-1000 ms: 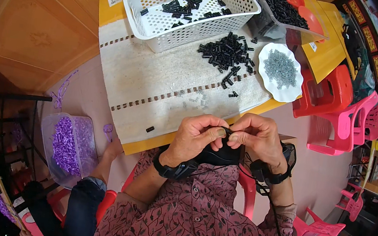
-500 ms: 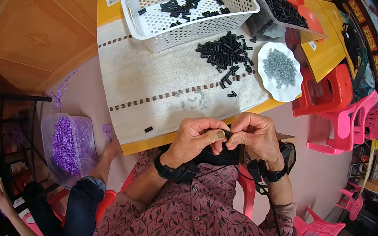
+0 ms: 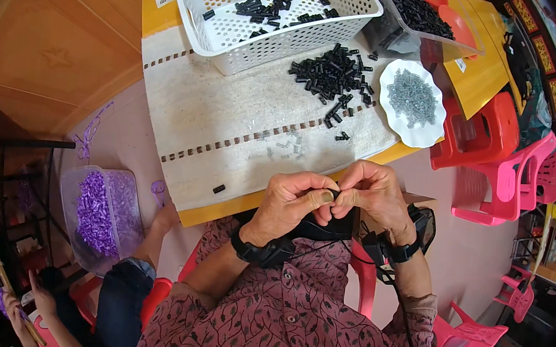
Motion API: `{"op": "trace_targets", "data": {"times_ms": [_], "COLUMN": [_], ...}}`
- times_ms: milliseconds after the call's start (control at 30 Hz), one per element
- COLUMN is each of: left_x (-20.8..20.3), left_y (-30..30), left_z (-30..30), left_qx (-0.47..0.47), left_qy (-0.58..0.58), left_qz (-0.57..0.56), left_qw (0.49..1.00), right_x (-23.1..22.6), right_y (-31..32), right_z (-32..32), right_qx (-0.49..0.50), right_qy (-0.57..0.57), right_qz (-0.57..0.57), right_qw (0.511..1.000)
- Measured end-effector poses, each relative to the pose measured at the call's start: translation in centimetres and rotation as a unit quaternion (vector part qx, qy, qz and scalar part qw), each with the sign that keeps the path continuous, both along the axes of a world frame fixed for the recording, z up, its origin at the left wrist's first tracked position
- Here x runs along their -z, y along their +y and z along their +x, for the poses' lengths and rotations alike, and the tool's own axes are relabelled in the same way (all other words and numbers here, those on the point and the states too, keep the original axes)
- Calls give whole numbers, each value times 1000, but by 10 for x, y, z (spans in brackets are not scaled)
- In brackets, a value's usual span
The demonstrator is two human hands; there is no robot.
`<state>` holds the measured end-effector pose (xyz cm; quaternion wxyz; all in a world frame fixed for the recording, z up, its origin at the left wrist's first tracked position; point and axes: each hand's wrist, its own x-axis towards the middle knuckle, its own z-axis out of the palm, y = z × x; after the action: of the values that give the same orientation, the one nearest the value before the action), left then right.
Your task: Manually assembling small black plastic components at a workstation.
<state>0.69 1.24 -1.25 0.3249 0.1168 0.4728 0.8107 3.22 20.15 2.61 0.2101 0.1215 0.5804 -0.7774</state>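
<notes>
Just off the table's near edge, my two hands meet fingertip to fingertip. My left hand [image 3: 292, 203] is closed, pinching a small black cylindrical piece [image 3: 332, 194] between thumb and forefinger. From the other side, my right hand [image 3: 376, 196] is closed too, its thumb and fingertips pressed at the end of that piece; whether it holds a second small part is hidden. On the cloth [image 3: 216, 110] lie a heap of similar black pieces [image 3: 332, 72], several tiny clear pieces [image 3: 286, 148] and one lone black piece [image 3: 219, 188]. A white scalloped plate [image 3: 423, 137] carries many small clear pieces [image 3: 412, 96].
A white perforated basket [image 3: 250, 59] with black pieces stands at the back, beside a clear bin [image 3: 405, 43] full of them. Red stools [image 3: 484, 136] and pink chairs [image 3: 520, 179] are at right. At left, another person's hand [image 3: 41, 297] is near a tub of purple pieces [image 3: 99, 214].
My right hand has shifted slightly upward, its fingers still at the black piece. At lower left, the other person's hands have come further into view.
</notes>
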Motion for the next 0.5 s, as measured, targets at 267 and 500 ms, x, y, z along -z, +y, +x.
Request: {"op": "trace_targets", "data": {"times_ms": [267,500], "left_x": [-5,-6], "left_y": [4,-2], "left_z": [2,-2], "left_qx": [-6,-20], "left_qy": [2,1], "left_qz": [-19,-1], "left_qw": [1000,1000], "right_x": [3,-6], "right_y": [5,-2], "right_z": [4,7], "right_qx": [18,42], "right_qy": [18,45], "right_qz": [7,14], "right_qw": [1000,998]}}
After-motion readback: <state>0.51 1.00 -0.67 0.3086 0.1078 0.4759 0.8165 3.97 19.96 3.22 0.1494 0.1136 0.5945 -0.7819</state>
